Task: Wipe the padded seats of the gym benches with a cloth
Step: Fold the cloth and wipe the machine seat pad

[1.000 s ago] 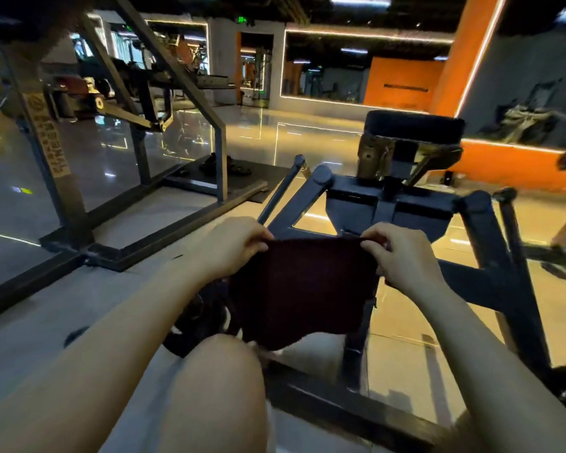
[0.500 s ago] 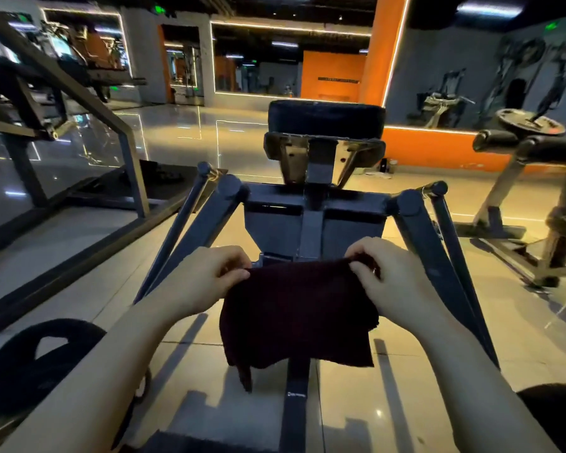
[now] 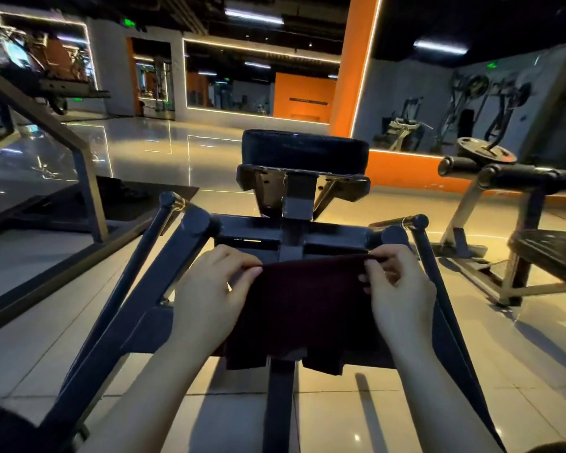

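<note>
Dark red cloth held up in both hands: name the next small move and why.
Probably carry the dark red cloth forward onto the black padded seat. Left hand and right hand pinch its top corners, and it hangs short of the pad.

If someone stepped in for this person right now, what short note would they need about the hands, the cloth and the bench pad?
Left hand: pinches the left top corner of the dark red cloth.
Right hand: pinches the right top corner; the cloth hangs spread between both hands.
Black padded seat: ahead on the machine's dark frame, beyond the cloth, not touched by it.
Done: cloth opened out and held ready.
Left: bring the cloth to the pad and wipe it, then any other bench seats.
</note>
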A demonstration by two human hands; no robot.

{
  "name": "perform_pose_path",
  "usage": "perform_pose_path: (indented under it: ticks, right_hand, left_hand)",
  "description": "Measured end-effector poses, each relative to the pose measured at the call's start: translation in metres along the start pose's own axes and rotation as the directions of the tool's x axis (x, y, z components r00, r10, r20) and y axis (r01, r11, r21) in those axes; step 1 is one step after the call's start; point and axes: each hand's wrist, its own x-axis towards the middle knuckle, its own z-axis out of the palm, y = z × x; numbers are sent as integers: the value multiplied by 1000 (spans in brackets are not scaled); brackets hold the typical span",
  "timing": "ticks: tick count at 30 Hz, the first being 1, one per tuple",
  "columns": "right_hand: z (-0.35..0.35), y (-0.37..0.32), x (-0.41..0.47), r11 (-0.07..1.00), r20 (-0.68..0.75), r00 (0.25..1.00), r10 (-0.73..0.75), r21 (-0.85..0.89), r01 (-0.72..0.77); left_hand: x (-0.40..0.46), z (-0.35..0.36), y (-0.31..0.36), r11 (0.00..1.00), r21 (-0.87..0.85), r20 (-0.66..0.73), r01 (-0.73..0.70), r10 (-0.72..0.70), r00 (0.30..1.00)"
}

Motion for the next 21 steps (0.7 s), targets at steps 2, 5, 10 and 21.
perform_pose_path:
  ticks: [2, 5, 10, 21]
  right_hand:
    - [5, -13, 19, 998, -56, 998, -27, 56, 30]
    - [20, -40, 58, 985, -110, 983, -150, 70, 158]
    - [74, -57, 129, 739, 75, 820, -567, -394, 547]
    - [104, 0, 127, 475, 197, 695, -692, -601, 643]
  left_hand:
    - [21, 1, 2, 999, -11, -17, -38, 38, 999]
    - [59, 0, 8, 996, -16, -83, -93, 92, 992]
    - [107, 9, 7, 987, 64, -129, -150, 157, 979]
    - [140, 12, -48, 993, 15, -243, -115, 116, 963]
